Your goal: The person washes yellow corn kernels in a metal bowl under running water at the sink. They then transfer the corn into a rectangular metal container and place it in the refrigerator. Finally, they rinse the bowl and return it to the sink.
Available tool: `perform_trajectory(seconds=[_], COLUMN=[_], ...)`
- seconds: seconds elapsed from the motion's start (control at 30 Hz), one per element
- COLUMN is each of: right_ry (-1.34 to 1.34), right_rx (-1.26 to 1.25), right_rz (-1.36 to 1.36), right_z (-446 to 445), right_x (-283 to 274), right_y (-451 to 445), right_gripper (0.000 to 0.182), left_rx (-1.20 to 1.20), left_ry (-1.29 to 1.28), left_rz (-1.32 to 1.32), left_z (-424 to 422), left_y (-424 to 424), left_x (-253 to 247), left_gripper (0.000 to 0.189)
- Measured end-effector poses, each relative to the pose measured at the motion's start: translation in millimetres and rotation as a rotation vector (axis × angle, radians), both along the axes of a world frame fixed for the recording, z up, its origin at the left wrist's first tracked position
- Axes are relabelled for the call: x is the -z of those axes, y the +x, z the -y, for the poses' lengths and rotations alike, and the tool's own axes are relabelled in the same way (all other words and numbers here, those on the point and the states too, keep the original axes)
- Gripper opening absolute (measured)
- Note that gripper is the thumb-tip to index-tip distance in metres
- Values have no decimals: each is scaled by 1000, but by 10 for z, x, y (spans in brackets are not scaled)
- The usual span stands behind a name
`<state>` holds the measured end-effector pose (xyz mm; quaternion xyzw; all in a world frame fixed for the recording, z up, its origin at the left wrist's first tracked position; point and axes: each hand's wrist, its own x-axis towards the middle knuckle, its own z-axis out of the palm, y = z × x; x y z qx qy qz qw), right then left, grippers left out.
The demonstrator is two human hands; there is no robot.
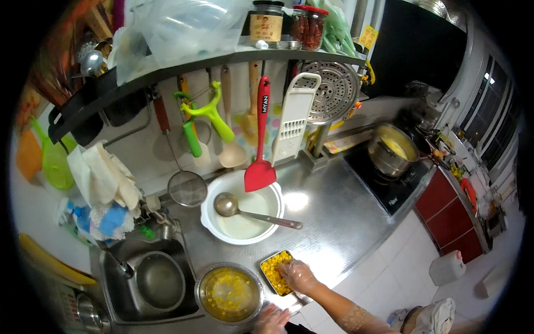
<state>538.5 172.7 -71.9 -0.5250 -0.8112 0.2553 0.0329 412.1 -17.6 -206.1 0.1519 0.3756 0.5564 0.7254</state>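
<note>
My right hand [299,276], in a clear plastic glove, reaches into a small rectangular metal tray [263,274]. Its fingertips touch the yellow corn kernels [274,264] filling the tray; whether they pinch any is hidden. At the bottom edge, my left hand [272,320] seems gloved too and is partly cut off, with nothing visible in its grasp. Just left of the tray stands a round steel bowl [199,280] of cloudy yellowish liquid, with corn kernels [229,290] in it. Behind them, a white basin [208,231] has a steel ladle [227,204] lying across its rim.
To the left is a steel sink [121,300] with a faucet [124,267]. A pot [392,160] sits on a black induction cooktop [392,196] at right. A red spatula [260,167], a grater [296,117] and a strainer [187,188] hang under the shelf [233,59].
</note>
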Motion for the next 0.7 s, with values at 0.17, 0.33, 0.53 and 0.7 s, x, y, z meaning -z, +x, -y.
perform_trajectory(seconds=[0.17,0.33,0.53,0.7], right_ry=[123,223,191,121], right_rx=[72,-65,102,241], right_rz=[-352,42,159,-530], right_z=[87,83,119,402], right_x=[218,-8,-308,-479], right_y=[178,8,-242,-550], right_gripper=[28,25,22,22], left_rx=[-218,-335,-171,-216], left_ry=[-121,-722,-573,-538], left_rz=[317,-73,-164,-149], left_z=[269,-150,11,151], left_y=[-591,-975,-1357,-1375], left_x=[-629,-1100,-538,-269], left_gripper=[38,36,38,37])
